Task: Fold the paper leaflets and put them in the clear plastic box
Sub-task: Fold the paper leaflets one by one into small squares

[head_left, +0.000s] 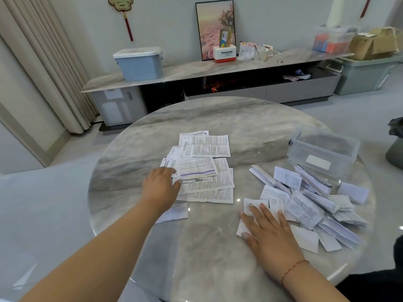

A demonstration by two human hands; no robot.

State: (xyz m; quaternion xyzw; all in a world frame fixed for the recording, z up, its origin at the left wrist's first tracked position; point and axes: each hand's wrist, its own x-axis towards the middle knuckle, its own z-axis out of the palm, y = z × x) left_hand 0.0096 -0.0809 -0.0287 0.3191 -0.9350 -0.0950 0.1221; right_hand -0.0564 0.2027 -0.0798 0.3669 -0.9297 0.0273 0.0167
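Left hand (161, 186) reaches, fingers loosely curled, onto the flat white printed leaflets (205, 168); right hand (268, 232) presses flat, open-palmed, on a folded white leaflet (253, 207) beside the clear plastic box (322, 153).

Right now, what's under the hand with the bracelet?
The right hand presses flat on one small folded white paper leaflet on the round marble table. Its corners peek out; the palm hides the middle.

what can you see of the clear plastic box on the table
The clear plastic box is a see-through rectangular tub with a thin rim, lying tipped on the far right part of the round marble table. A pale label shows through one wall. No folded leaflet can be seen inside it. The heap of folded leaflets lies against its near side. Neither hand touches it.
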